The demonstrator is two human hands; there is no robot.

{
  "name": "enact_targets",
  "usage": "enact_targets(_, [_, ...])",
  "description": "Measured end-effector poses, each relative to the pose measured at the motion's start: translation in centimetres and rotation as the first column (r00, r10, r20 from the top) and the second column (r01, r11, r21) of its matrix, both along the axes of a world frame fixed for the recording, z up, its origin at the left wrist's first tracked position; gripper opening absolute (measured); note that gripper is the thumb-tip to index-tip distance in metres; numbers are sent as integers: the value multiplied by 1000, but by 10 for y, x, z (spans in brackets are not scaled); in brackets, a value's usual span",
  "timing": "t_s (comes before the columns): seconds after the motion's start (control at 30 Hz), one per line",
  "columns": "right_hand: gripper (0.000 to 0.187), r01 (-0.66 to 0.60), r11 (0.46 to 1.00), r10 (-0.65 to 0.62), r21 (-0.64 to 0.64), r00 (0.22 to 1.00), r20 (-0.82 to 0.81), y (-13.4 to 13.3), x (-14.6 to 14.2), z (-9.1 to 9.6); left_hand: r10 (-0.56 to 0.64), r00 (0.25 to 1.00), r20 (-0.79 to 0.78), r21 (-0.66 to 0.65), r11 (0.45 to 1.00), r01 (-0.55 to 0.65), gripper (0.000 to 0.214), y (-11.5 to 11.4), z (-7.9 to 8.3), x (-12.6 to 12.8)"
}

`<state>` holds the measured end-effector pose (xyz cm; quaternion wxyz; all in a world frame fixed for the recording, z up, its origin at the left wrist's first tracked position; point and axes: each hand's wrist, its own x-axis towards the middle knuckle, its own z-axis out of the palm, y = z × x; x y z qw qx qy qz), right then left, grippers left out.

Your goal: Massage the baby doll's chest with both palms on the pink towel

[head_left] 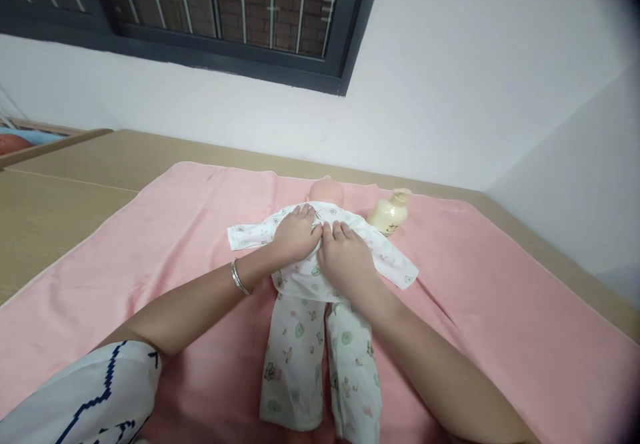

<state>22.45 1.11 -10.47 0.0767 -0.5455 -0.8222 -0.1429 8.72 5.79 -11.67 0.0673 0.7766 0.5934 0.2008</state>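
Note:
A baby doll lies on its back on a pink towel (475, 284), its bare head (327, 192) at the far end. It wears a white printed top (385, 254) and matching trousers (295, 357). Both my hands rest on the doll's chest, side by side. My left hand (296, 234), with a silver bracelet (239, 277) at the wrist, has its fingers curled down on the fabric near the collar. My right hand (345, 257) presses on the top beside it, fingertips pinching the cloth at the middle seam. What exactly the fingertips grip is hidden.
A cream pump bottle (389, 214) lies on the towel just right of the doll's head. The towel covers a tan wooden surface (60, 211) set against a white wall (450, 97), under a dark-framed window (225, 17). My patterned white garment (85, 397) shows at bottom left.

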Motion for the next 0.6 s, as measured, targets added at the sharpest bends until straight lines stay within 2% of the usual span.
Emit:
enact_targets(0.13, [49, -2, 997, -11, -81, 987, -161, 28, 16, 4, 33, 993, -109, 128, 992, -19, 54, -17, -12, 15])
enact_targets(0.23, [52, 1, 994, -22, -110, 981, -193, 40, 21, 3, 23, 988, -153, 183, 983, 5, 52, -25, -15, 21])
enact_targets(0.33, [53, 42, 997, -50, -65, 990, -131, 30, 14, 1, -21, 992, -124, 181, 983, 43, 50, -20, -12, 16])
enact_targets(0.43, [51, 43, 999, -43, 4, 999, -19, 8, 4, 0, -63, 997, -41, 128, 989, 68, 50, -4, -7, 5])
enact_targets(0.53, [50, 33, 999, -35, 30, 998, 45, -6, -3, 0, -54, 998, 16, 96, 994, 52, 50, 10, -6, -3])
enact_targets(0.6, [49, 44, 999, -44, 21, 999, 24, -5, -3, 1, -27, 1000, -1, 116, 993, 27, 50, 10, -8, -2])
